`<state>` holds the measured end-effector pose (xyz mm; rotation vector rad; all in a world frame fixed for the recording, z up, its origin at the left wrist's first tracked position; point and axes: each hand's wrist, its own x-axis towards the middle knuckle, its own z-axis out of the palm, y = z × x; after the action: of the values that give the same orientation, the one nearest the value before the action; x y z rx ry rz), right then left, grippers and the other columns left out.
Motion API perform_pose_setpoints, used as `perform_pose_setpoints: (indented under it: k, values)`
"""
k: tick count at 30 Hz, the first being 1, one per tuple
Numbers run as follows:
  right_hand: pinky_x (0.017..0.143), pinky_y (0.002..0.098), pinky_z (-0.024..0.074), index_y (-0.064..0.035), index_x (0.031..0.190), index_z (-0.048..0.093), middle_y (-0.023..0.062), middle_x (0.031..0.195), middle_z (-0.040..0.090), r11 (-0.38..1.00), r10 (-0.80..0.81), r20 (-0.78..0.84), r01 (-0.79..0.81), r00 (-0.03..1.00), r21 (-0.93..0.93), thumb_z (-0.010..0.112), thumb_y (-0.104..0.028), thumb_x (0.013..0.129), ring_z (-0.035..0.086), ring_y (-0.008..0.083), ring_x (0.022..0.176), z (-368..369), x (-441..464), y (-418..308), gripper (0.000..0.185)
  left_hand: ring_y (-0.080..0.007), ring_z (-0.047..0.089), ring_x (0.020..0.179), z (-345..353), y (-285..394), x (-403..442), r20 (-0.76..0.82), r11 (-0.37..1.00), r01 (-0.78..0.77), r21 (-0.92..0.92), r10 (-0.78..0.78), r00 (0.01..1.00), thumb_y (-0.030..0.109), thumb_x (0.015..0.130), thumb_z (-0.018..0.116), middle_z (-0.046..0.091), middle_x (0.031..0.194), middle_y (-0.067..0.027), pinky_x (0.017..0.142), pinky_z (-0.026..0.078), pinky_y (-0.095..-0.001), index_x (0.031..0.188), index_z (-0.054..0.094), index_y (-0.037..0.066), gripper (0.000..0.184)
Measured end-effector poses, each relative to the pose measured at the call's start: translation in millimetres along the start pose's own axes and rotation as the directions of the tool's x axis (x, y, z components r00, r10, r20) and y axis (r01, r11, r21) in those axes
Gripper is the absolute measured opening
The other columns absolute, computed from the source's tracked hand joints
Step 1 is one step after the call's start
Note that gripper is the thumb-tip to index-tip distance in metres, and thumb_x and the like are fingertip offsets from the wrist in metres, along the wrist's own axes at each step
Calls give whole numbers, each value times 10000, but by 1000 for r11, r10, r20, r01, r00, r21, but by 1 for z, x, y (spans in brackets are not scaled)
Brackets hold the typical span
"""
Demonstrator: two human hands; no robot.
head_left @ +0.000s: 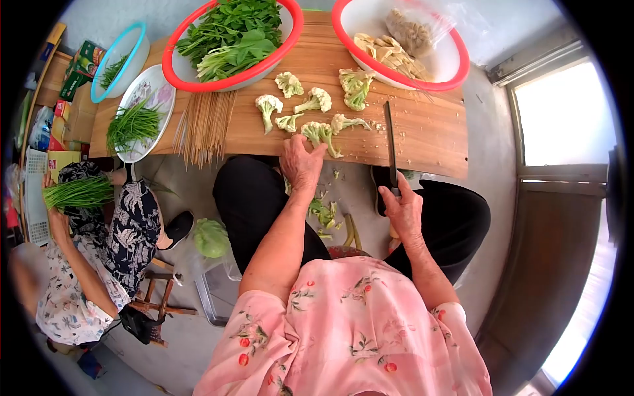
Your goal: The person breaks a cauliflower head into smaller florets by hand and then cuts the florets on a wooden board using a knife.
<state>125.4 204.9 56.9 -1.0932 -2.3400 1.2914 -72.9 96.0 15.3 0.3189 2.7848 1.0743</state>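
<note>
- Wooden table (429, 148) is set across the far middle, its near edge overhung by thin sticks (206, 122).
- At the left, a seated person (79, 284) is seen, with green stalks (79, 193) held over the lap.
- At the far left of the table, a red-rimmed bowl (290, 49) is filled with leafy greens (231, 43); by a second red-rimmed bowl (456, 63), far right, pale slices (389, 56) and a clear plastic bag (413, 30) are contained.
- Farther left, a few green stems (113, 72) are held in a blue-rimmed bowl (135, 63); just beside it, cut greens (135, 127) are heaped on a white oval plate (166, 99).
- On the floor, a round green vegetable (211, 238) is placed left of the knees, and trimmings (323, 212) are scattered below the table.
- A knife (389, 132) is gripped by its handle in the right hand (403, 201), blade pointed far; whether the table is touched by it cannot be told.
- Between the left hand (302, 164) and the bowls, six loose cauliflower florets (316, 100) are spread.
- At the table's near edge, left of the blade, a cauliflower piece (319, 134) is pinched by the left hand.
- Small crumbs (378, 126) are strewn around the blade.
</note>
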Motion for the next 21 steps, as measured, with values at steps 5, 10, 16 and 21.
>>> perform_pose_setpoints:
  k: [5,10,16,21]
  values:
    - [533,344,468,43,1201,523,161,546,564,999,5,-64,-8,998,-49,685,-194,796,592,286,508,-11,7,7,497,-307,527,997,2,11,-2,68,974,39,225,-56,996,425,672,742,551,1016,-117,815,440,-433,934,590,56,478]
    - [556,367,472,42,1202,523,171,549,569,999,12,-73,-15,997,-45,686,-207,790,608,318,550,-10,7,21,509,-336,519,988,4,1,-2,96,991,55,125,-67,993,355,687,715,569,1019,-155,806,432,-460,898,591,31,405]
    - [559,372,469,43,1205,522,167,548,568,995,73,-72,-78,995,-69,693,-205,784,601,322,545,-9,9,22,518,-355,537,970,13,-19,0,30,999,34,4,-35,999,272,780,633,569,1009,-153,819,425,-456,972,593,42,303]
    - [524,358,453,43,1208,523,158,530,554,996,75,-148,-81,986,-33,707,-210,782,568,302,485,-12,12,21,528,-302,584,864,5,-1,-7,-9,996,-88,-27,88,996,290,759,690,585,938,-110,755,456,-402,950,590,53,320]
